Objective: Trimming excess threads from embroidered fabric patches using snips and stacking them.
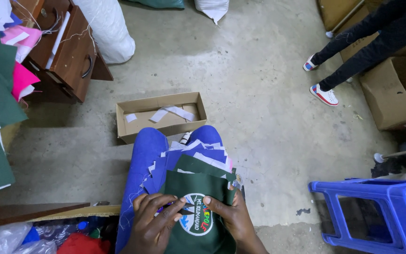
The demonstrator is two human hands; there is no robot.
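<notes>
Badge (196, 220) half-hidden under fingers (172, 209).

Boxes and a badge
Open shallow cardboard box (160, 116) on floor; brown carton (395, 91) right; round embroidered badge (196, 220) on green cloth.

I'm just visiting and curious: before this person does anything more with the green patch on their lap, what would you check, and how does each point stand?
1. Left hand on the green patch: ok, fingers rest on it.
2. Right hand on the patch: ok, thumb at the round emblem.
3. Patch lying flat: ok where visible; lower edge is out of frame.
4. Stack of blue and green pieces steady on the lap: cannot tell; edges fan out unevenly.
5. Cardboard box ahead has room: ok, only white strips inside.
6. Nearby person's shoes apart from the work: ok.
</notes>
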